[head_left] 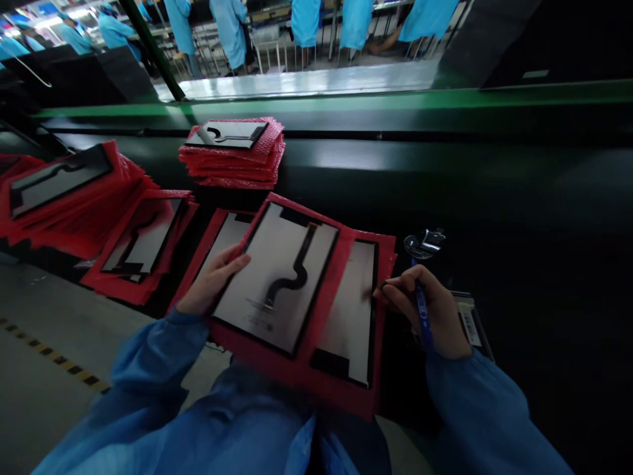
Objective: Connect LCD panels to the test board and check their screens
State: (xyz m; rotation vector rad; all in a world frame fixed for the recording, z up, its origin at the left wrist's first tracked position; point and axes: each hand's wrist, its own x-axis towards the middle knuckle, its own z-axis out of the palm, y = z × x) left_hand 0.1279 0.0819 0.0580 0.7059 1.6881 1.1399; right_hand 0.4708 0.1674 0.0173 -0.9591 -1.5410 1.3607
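My left hand (215, 280) grips the left edge of a display panel (262, 264), thumb on top. The panel has a grey back, a black border and a curved black flex cable (295, 277). It lies tilted on a red bubble-wrap sheet (341, 254). Under its right side, a second panel (349, 310) lies on more red wrap. A blue pen (422, 307) is held in my right hand (435, 307), whose fingertips are closed near the second panel's right edge. A small dark spot shows at those fingertips; I cannot make out what it is.
Red-wrapped panels form a stack (237, 158) at the back, and more piles (74, 204) lie to the left. Beyond my right hand are a shiny metal object (425, 244) and a labelled item (469, 320). People in blue coats (227, 33) are across the green-edged bench (346, 109).
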